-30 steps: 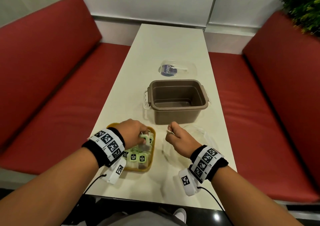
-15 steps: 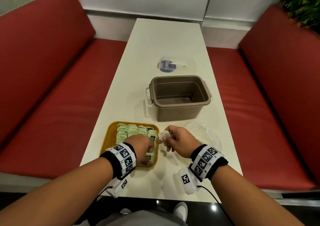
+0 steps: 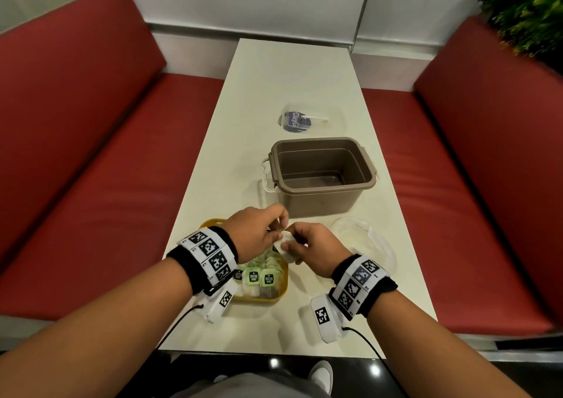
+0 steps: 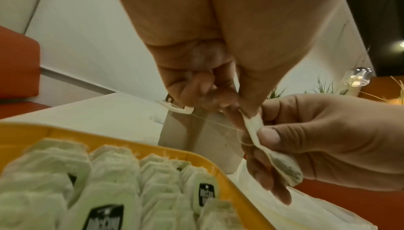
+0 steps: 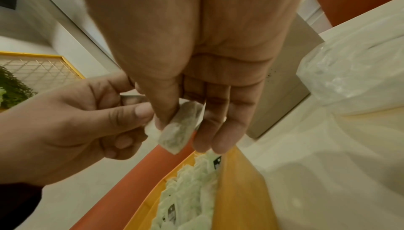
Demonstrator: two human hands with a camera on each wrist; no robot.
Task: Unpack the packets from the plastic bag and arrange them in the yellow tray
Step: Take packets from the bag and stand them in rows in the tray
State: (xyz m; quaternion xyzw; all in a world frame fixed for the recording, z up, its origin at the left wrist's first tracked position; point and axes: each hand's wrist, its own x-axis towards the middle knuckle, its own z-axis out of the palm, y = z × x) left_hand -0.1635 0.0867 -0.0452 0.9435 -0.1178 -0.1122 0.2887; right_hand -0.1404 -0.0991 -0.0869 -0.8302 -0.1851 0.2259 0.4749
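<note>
The yellow tray [image 3: 284, 286] near the table's front edge holds rows of several green-tagged tea packets [image 3: 259, 275]. One white tea packet [image 3: 288, 253] hangs just above the tray's right side, held by both hands. My left hand [image 3: 281, 230] pinches its top corner, seen close in the left wrist view at the left hand [image 4: 247, 113] and packet [image 4: 284, 166]. My right hand [image 3: 294, 242] pinches its body between thumb and fingers, with the packet [image 5: 179, 126] in front of them. The crumpled clear plastic bag [image 3: 365, 239] lies right of the hands.
A brown open bin [image 3: 320, 178] with a white handle stands just beyond the hands. Its clear lid [image 3: 301, 120] lies farther back on the white table [image 3: 289, 71]. Red benches flank the table on both sides, and a plant stands at the far right.
My left hand has risen from the packets in the tray and now pinches the packet that my right hand brought over from the bag side.
</note>
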